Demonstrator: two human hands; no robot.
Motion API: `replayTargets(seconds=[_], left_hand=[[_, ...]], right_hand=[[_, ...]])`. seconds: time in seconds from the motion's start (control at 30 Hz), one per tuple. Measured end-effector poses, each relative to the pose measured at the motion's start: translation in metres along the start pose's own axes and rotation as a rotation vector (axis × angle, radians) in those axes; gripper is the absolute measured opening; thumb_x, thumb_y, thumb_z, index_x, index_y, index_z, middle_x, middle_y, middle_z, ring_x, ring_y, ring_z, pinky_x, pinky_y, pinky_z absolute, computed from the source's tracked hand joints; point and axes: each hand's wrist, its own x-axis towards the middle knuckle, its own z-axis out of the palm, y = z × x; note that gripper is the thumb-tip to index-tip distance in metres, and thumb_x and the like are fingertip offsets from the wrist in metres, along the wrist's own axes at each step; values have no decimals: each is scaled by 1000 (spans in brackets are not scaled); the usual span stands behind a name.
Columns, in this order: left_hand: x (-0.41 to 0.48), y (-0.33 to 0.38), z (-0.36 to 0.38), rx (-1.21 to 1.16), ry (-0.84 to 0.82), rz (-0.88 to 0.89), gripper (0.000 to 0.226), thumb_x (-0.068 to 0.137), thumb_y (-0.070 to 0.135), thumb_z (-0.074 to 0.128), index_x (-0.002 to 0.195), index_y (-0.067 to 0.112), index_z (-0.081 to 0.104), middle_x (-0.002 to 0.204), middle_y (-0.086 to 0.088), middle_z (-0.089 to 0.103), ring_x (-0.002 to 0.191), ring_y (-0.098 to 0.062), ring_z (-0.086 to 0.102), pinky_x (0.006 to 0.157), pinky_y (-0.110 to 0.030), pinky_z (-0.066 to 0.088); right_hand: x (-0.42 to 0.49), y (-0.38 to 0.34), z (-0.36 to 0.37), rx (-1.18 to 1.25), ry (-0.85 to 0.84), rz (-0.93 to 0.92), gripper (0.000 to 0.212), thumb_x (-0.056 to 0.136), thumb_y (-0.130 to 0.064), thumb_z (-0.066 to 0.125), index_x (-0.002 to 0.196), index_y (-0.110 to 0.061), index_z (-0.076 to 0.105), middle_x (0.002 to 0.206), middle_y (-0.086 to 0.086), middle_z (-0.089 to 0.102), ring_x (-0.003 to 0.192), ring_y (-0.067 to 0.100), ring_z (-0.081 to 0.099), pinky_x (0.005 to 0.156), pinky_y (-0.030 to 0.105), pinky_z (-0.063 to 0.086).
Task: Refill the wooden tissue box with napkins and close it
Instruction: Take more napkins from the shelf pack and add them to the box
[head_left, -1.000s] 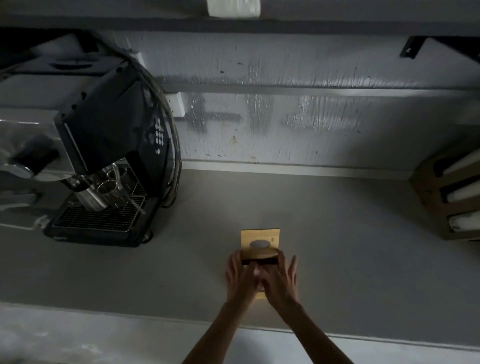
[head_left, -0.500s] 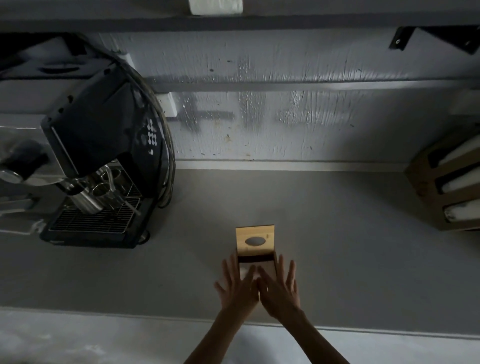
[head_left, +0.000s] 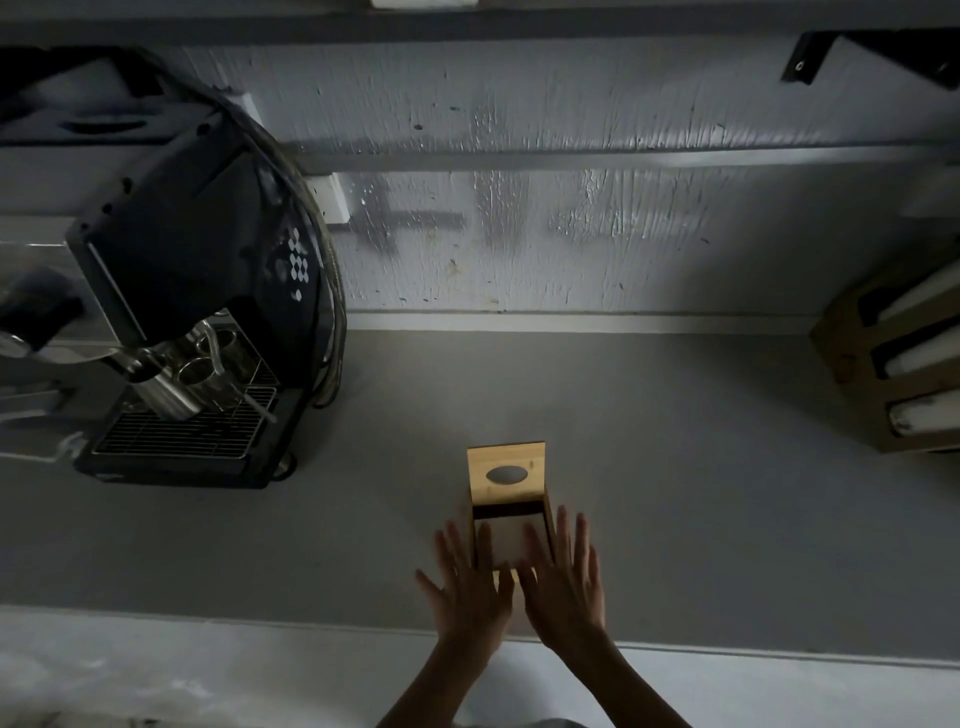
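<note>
A small wooden tissue box (head_left: 547, 525) stands on the grey counter near its front edge. Its lid (head_left: 506, 474), with an oval slot, is swung up and leans back. Pale napkins (head_left: 511, 538) fill the open top. My left hand (head_left: 470, 587) and my right hand (head_left: 563, 582) hover flat side by side over the near end of the box. Both have spread fingers and hold nothing; fingertips reach over the napkins.
A black espresso machine (head_left: 208, 312) with metal cups on its drip tray stands at the left. A wooden rack (head_left: 893, 364) holding white rolls sits at the right edge. The wall runs along the back, and the counter's front edge (head_left: 311, 618) lies close below my hands.
My hands have drawn back toward me and spread apart, lifting off the box. The lid now stands fully raised, and the napkins inside show.
</note>
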Motion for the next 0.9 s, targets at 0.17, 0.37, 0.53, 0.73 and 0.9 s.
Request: replayTargets(seconds=[0.17,0.37,0.53,0.73,0.9], left_hand=[[0,4,-3,-43,18,-23,74,83,55,30,141,11,43,147,-23,41,133,-42,43,90,-65,45],[2,4,2,-139,-34,-26,77,83,56,34,143,8,39,145,-23,44,126,-38,52,83,-49,56],[1,-7,1,-243,22,78,71,91,56,30,150,15,26,152,-18,34,136,-34,42,92,-41,54],[12,-7,-15,-876,-23,15,73,93,61,21,152,26,-5,161,7,2,146,-13,13,118,-39,20],[56,-13,10,-1414,-175,-194,92,73,81,40,145,24,36,153,-3,38,140,-18,35,119,-49,24]], right_hand=[[0,2,0,23,-23,74,72,92,-52,-2,145,-17,33,152,26,26,138,51,19,98,60,40],[2,-1,8,140,-137,89,77,89,-57,-3,147,-15,26,152,22,28,138,46,23,99,54,46],[3,14,14,424,-138,-27,76,81,-71,0,149,-37,0,160,8,-6,146,34,2,113,51,28],[5,24,-9,1252,-105,3,99,68,-88,33,147,-34,10,155,-13,2,146,11,-1,119,46,10],[13,26,-24,1361,-279,168,121,60,-94,31,149,-13,15,159,4,15,144,16,17,118,31,12]])
